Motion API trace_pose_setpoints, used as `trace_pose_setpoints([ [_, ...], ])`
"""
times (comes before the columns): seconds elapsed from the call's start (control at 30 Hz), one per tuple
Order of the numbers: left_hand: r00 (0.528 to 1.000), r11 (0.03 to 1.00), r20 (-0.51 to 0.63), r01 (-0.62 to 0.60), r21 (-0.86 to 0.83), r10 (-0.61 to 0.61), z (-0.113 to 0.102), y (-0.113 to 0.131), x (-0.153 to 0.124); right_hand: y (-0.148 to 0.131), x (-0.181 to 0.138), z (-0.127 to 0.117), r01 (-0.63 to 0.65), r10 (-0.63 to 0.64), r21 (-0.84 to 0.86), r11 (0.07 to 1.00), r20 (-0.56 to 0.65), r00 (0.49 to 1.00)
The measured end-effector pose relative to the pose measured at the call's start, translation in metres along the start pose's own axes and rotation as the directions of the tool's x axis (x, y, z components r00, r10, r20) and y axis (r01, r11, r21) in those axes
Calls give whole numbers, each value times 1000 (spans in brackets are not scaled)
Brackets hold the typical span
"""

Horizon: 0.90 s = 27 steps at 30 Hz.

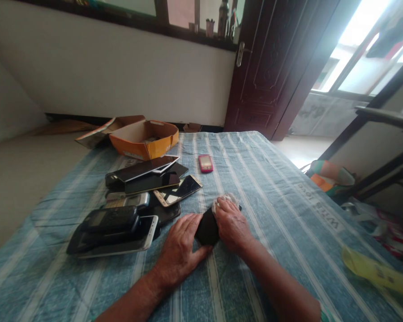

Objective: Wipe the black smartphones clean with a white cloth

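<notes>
Flat on the striped cloth lies a dark phone (208, 229), partly covered by both hands. My left hand (181, 241) grips its left edge, with the thumb at the near corner and the fingers along the far side. Pressed on the phone's right part is my right hand (233, 226), closed over a crumpled, whitish, thin wipe (233, 198) that sticks out beyond the fingertips. A cracked gold-edged phone (179, 190) rests just beyond my left hand. Farther off, a small pink phone (206, 163) lies alone.
Left of my hands, several phones are piled up, among them a white-edged phone (151, 235) and a black chunky device (110, 219). Behind them stands an open orange cardboard box (134, 147). A yellow translucent item (376, 270) lies at the right edge of the blue striped cloth (275, 201).
</notes>
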State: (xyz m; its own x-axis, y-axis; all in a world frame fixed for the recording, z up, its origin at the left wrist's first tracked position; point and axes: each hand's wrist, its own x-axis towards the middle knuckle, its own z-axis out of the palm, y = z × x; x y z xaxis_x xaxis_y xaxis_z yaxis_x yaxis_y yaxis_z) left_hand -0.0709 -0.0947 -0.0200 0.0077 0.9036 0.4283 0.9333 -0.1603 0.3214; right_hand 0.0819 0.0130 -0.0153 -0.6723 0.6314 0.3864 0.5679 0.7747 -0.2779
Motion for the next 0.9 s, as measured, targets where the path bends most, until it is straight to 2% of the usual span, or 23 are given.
trace_pose_setpoints([
  [0.2, 1000, 1000, 10, -9, 16, 8, 0, 0, 0, -10, -19, -6, 165, -170, 81, 983, 55, 984],
  [0.4, 1000, 1000, 26, 0, -1, 1, -3, 3, 2, 9, -7, -9, 31, -33, 52, 998, 27, 999],
  [0.63, 1000, 1000, -5, -21, 13, 21, 1, 0, 0, -8, -22, -7, 127, -129, 50, 991, 42, 991],
  [0.9, 1000, 999, 9, -28, 23, 28, -1, -1, 0, 3, -4, -2, 17, -17, -5, 1000, -5, 1000],
])
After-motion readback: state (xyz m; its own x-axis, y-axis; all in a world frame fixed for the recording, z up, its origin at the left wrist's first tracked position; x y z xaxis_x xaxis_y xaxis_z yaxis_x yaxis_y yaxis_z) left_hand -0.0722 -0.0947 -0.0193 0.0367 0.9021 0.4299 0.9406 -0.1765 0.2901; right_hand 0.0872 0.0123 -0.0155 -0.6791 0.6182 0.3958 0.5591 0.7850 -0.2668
